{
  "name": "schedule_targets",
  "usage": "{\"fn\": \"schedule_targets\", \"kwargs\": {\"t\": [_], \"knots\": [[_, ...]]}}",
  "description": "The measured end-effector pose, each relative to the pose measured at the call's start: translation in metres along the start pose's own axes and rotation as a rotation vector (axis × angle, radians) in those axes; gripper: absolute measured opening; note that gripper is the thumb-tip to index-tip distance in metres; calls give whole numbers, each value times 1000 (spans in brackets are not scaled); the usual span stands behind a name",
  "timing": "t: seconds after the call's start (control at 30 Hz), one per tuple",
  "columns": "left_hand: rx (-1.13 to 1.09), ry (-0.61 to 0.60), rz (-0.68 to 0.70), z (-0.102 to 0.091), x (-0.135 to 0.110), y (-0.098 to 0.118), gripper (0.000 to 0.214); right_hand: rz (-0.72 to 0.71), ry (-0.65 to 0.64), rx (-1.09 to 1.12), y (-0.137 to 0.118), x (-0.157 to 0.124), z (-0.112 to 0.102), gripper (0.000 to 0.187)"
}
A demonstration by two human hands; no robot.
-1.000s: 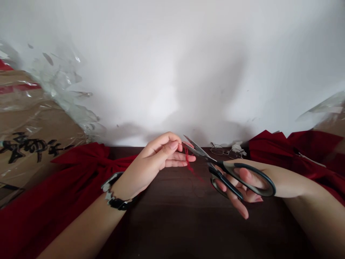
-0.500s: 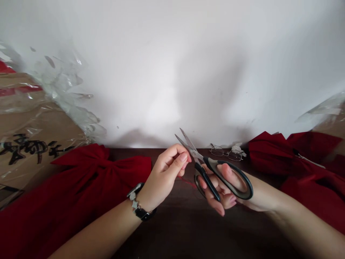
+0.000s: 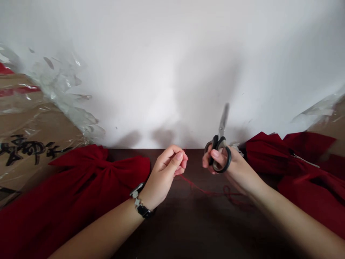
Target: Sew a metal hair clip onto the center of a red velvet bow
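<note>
My left hand (image 3: 170,166) pinches a thin red thread (image 3: 201,190), whose short end sticks up just above the fingertips. From below the hand the thread runs down to the right across the dark tabletop and ends in a loose tangle. My right hand (image 3: 222,158) is closed round the black and grey handles of a pair of scissors (image 3: 222,124). Their blades are together, point upward and look smeared by motion. A gap lies between the scissors and my left hand.
A large red fabric bow (image 3: 102,167) lies at the left, more red fabric (image 3: 269,151) at the right. Behind the left bow stands a cardboard box (image 3: 40,122) in clear plastic. A white wall (image 3: 134,72) rises behind the dark table (image 3: 178,223). Crumpled white material (image 3: 238,148) shows behind my right wrist.
My right hand has drawn the scissors away from my left fingertips, up and to the right, and their blades have closed. My left hand has barely moved. The eyeglasses are now hidden.
</note>
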State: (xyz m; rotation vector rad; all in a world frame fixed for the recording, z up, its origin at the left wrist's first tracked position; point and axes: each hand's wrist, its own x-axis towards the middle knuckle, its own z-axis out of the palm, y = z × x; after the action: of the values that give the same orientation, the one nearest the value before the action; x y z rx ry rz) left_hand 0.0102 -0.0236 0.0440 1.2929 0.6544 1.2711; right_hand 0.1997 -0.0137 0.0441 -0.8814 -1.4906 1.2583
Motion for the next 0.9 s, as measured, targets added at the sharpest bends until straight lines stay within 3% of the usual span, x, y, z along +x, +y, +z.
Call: {"fn": "schedule_targets", "kwargs": {"t": [0.1, 0.3, 0.53, 0.7, 0.9], "knots": [[-187, -1, -53, 2, 3, 3, 20, 69, -2, 57, 6, 3, 2, 45], [-235, -53, -127, -1, 6, 9, 19, 288, -290, 230, 9, -6, 21, 45], [-165, -142, -214, 0, 3, 7, 18, 264, -154, 363, 15, -7, 27, 46], [-24, -149, -173, -1, 2, 15, 18, 311, -195, 362, 18, -5, 28, 47], [-91, -215, -182, -5, 6, 22, 21, 304, -117, 465, 13, -6, 31, 43]]}}
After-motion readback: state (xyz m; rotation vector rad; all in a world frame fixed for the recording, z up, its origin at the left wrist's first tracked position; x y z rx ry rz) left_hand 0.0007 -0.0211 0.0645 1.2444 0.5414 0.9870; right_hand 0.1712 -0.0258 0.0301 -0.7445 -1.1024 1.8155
